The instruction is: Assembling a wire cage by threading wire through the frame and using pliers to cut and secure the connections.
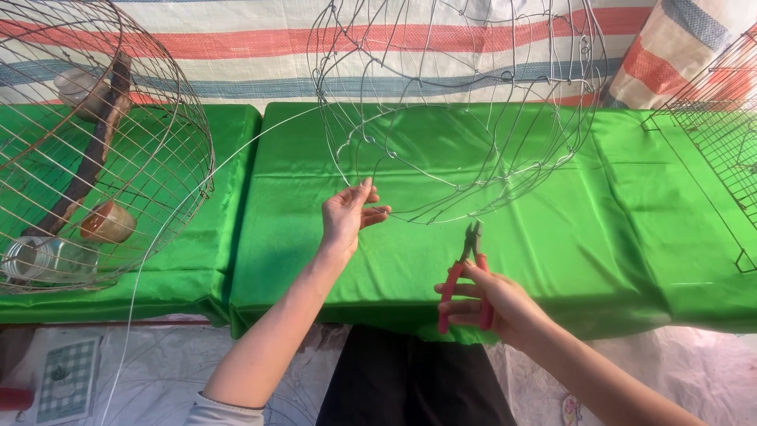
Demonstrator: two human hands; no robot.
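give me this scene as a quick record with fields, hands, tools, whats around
left hand: left hand pinches the lower rim of the unfinished round wire frame
right hand: right hand grips red-handled pliers, tip up, apart from the wire
surface: green cloth-covered table
left side: finished domed wire cage with cups and a wooden perch inside
right edge: flat wire grid panel

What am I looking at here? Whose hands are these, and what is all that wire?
This is one picture from a camera worn on a person's head, looking down at their own bare hands. The left hand pinches the rim of an unfinished wire frame standing on a green cloth-covered table. The right hand grips red-handled pliers, jaws pointing up, not touching the wire. At left stands a finished round wire cage holding a perch and small cups. A flat wire grid lies at right.
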